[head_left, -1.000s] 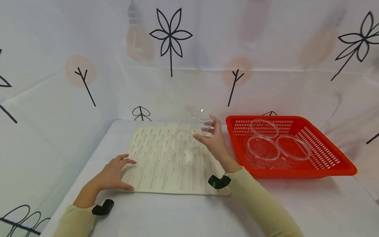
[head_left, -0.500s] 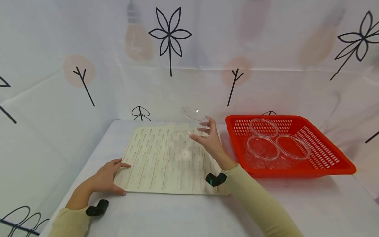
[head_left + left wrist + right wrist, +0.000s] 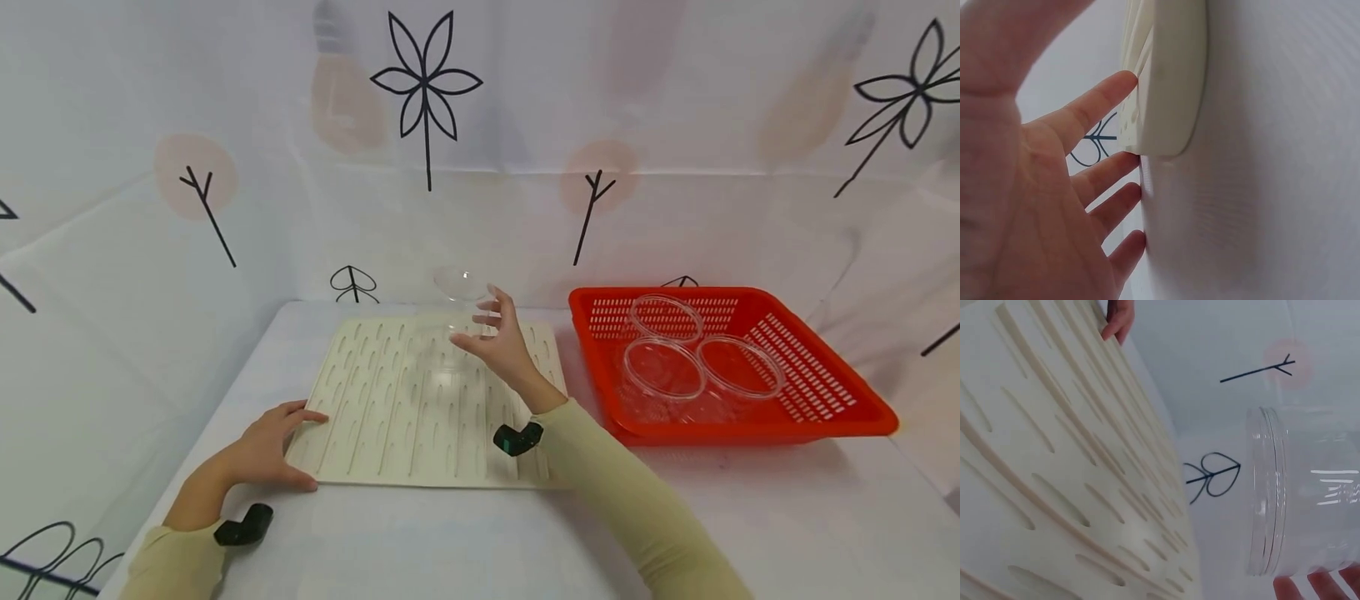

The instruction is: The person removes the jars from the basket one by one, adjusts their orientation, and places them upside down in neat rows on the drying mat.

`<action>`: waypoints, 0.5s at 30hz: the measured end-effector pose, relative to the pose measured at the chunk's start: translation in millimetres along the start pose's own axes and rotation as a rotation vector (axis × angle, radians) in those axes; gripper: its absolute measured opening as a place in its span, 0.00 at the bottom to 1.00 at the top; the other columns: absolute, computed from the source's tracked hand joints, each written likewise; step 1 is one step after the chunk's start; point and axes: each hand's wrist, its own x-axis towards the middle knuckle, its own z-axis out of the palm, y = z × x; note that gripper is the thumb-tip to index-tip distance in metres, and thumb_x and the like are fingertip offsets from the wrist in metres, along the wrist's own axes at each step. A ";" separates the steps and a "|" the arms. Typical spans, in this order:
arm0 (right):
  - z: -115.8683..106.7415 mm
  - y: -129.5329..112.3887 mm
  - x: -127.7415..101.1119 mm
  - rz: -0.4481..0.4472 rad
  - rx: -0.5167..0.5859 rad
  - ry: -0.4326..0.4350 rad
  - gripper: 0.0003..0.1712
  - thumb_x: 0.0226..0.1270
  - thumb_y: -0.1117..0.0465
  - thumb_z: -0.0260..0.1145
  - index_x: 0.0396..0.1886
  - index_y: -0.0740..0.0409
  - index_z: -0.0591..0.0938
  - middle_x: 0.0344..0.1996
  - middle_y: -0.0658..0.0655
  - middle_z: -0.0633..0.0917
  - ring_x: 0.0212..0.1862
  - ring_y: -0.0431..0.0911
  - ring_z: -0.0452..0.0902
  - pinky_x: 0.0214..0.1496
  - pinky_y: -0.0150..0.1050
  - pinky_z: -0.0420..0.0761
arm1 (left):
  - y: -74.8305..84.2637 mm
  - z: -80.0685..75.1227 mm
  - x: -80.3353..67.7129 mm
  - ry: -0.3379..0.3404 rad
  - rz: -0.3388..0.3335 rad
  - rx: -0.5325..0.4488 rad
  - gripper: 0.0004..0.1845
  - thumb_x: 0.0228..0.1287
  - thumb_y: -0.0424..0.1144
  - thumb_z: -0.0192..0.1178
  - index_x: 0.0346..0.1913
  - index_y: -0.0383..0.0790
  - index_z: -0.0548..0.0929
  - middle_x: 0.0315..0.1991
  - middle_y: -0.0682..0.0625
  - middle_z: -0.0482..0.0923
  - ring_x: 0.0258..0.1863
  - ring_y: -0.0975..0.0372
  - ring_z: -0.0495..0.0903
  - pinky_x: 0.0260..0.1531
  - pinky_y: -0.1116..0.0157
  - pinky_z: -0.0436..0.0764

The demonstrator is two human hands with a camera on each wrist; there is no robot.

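So from the head cam the right hand point(image 3: 504, 346) holds a clear cup point(image 3: 453, 321) tipped on its side above the mat point(image 3: 390, 408), while the left hand point(image 3: 266, 450) lies flat on the mat's near corner, probably to pin it. Left wrist: straight fingers point(image 3: 1100, 103) against the mat's edge point(image 3: 1169, 75), grasping nothing. Right wrist: fingertips point(image 3: 1325, 587) pinch the cup point(image 3: 1310, 494) near its base, I think, rim facing the mat point(image 3: 1054, 487).

Clear plastic cup point(image 3: 455, 321), upturned and tilted, above ridged cream mat point(image 3: 390, 408); mat flat on table
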 end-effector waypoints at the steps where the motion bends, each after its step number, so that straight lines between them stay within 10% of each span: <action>1: 2.4 0.6 1.2 0.002 -0.006 -0.005 0.53 0.53 0.62 0.73 0.71 0.52 0.50 0.58 0.60 0.64 0.59 0.55 0.66 0.55 0.47 0.73 | 0.0 0.1 -0.2 0.000 -0.003 -0.001 0.46 0.28 0.61 0.76 0.56 0.44 0.74 0.60 0.29 0.61 0.58 0.36 0.61 0.50 0.38 0.63; 15: 21.1 0.6 14.3 0.048 -0.066 -0.021 0.55 0.51 0.58 0.75 0.71 0.48 0.50 0.60 0.58 0.65 0.58 0.48 0.67 0.55 0.43 0.73 | 1.1 -0.6 -0.1 0.002 -0.008 -0.019 0.46 0.29 0.60 0.76 0.56 0.43 0.74 0.60 0.29 0.61 0.58 0.36 0.61 0.51 0.38 0.63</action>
